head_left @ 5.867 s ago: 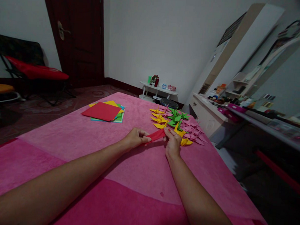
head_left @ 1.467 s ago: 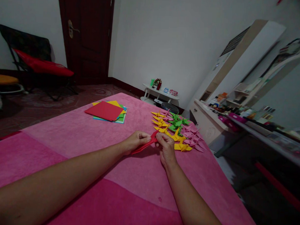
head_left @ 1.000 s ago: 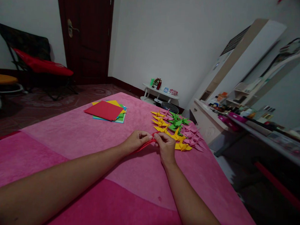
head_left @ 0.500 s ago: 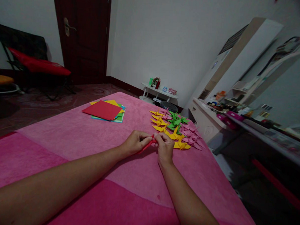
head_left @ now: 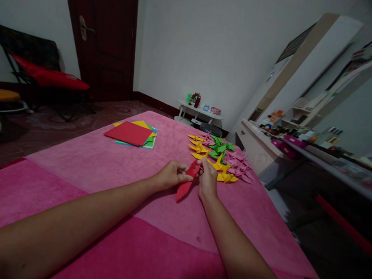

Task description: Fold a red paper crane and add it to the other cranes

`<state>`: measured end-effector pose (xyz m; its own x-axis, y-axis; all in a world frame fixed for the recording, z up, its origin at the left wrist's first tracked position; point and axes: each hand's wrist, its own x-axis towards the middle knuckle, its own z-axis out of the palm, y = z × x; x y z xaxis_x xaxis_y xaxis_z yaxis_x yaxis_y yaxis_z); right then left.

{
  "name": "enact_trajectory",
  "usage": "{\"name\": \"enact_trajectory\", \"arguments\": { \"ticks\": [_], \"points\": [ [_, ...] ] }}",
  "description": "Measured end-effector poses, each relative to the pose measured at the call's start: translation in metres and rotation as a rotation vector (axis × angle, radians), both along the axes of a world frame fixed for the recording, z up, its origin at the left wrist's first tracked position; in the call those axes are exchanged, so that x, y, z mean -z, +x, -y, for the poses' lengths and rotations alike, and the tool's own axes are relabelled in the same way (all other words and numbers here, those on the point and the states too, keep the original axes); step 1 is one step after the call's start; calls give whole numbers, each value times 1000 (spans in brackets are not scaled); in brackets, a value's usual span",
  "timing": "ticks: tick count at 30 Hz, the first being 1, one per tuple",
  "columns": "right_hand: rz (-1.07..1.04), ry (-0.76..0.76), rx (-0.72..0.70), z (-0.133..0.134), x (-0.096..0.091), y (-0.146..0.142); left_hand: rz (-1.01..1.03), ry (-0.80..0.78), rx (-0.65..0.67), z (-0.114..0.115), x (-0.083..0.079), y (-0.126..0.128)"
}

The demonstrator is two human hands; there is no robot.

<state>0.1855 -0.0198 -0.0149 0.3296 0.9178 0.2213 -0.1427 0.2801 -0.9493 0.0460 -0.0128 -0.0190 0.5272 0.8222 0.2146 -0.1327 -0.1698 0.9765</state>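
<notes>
Between my two hands is a folded piece of red origami paper (head_left: 184, 189), long and narrow, tilted with its pointed end toward me. My left hand (head_left: 171, 174) pinches its left side between thumb and fingers. At the upper right end, the fingers of my right hand (head_left: 208, 175) close on the paper; part of that grip is hidden. Just beyond my right hand lie folded yellow paper cranes (head_left: 227, 177), with green paper cranes (head_left: 218, 148) and pink paper cranes (head_left: 238, 163) beside them.
A stack of coloured paper squares, a red sheet (head_left: 129, 133) on top, lies at the far left of the pink cloth (head_left: 170, 236). Past the far edge stands a low white shelf (head_left: 199, 109). A cluttered dressing table (head_left: 262, 142) is on the right, a chair (head_left: 50, 80) on the left.
The red paper has been turned, so its broad face and lower point now show. My right hand has shifted to its upper end, fingers more upright. The view has tilted slightly.
</notes>
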Motion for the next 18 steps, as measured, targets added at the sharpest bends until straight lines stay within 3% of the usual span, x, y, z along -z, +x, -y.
{"name": "enact_trajectory", "arguments": {
  "ticks": [4,6,9,12,16,18],
  "points": [
    [-63,-142,-148,-1,-3,1,279,-188,-270,-5,-3,-1],
    [-4,-169,-247,2,-2,-4,405,-270,-329,-7,-3,-3],
    [99,-133,-275,6,1,-14,479,-346,-312,-9,-2,-5],
    [150,-68,-140,4,0,-12,459,-375,-300,-11,-1,-7],
    [197,-9,-36,-5,-17,18,405,-383,-315,-14,-4,-10],
    [277,-46,-145,-4,-32,34,356,-325,-294,-14,-9,-12]
  ]
}}
